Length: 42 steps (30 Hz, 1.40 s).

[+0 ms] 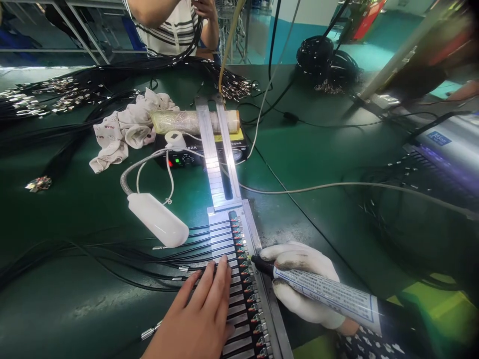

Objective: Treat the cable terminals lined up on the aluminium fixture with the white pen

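Note:
My bare left hand (200, 311) lies flat, fingers stretched out, pressing on black cables (209, 239) laid across a metal fixture rail (254, 299). My right hand (305, 289), in a soiled white glove, grips a pen-shaped dispenser (325, 291) with a printed label. Its dark tip touches the row of small connectors (245, 271) lined up along the rail. A white gooseneck lamp (159, 219) hangs just left of the rail, shining on it.
A black control box (187, 154), a plastic-wrapped roll (194, 121) and a white rag (123, 129) lie behind the rail. Bundles of black cables (56, 99) cover the left of the green table. Another person in a striped shirt (175, 25) stands at the far edge. A machine (441, 149) sits at right.

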Tool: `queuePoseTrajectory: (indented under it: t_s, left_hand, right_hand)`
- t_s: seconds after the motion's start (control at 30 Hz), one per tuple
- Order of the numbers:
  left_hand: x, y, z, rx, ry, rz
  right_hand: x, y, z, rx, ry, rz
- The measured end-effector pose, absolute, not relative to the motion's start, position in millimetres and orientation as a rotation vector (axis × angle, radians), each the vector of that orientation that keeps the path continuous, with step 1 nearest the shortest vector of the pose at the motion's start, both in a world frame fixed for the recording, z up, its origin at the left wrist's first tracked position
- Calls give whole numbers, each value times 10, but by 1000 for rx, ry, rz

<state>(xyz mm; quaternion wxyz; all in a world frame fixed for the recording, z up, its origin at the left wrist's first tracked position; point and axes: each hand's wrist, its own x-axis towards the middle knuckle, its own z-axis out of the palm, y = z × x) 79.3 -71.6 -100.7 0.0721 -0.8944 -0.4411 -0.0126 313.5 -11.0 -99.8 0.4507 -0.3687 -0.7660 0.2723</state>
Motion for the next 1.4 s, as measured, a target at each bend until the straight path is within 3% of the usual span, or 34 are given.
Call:
queuePoseTrajectory:
  t_s: [0.33,0.77,1.0,1.4]
  left_hand:
    - [815,-626,-936,-2650,-1138,-129]
    - [815,-655,-942,-2654,-1182,-138]
    - [810,-713,-988,-2703,-1313,41]
    - [824,-670,-966,-2660,-1304,-77]
  right_hand:
    - [3136,-110,-997,-908,-1929,607]
    - [3162,-122,-1025,-864,-1901,679]
    - [3162,-112,-1009,-858,-1893,667]
    - [3157,-111,-1012,-865,-1897,650]
